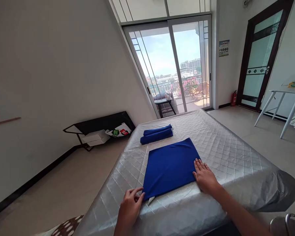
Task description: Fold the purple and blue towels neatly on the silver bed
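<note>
A blue cloth (170, 165) lies flat in a rough rectangle on the silver quilted cover (223, 157) of a bed or table. At its near left corner, beside a small white tag (151, 199), my left hand (131, 205) pinches the cloth's edge between thumb and fingers. My right hand (204, 175) rests on the cloth's right edge, palm down with its fingers stretched out. Beyond the cloth lie two rolled or folded blue cloths (156, 135), side by side.
A black rack (100, 123) with a white box and a bag stands by the left wall. Behind are glass sliding doors (177, 65) and a stool (163, 102). At right stand a white table (288, 93) and a fire extinguisher (233, 99). Chair metal shows at lower right.
</note>
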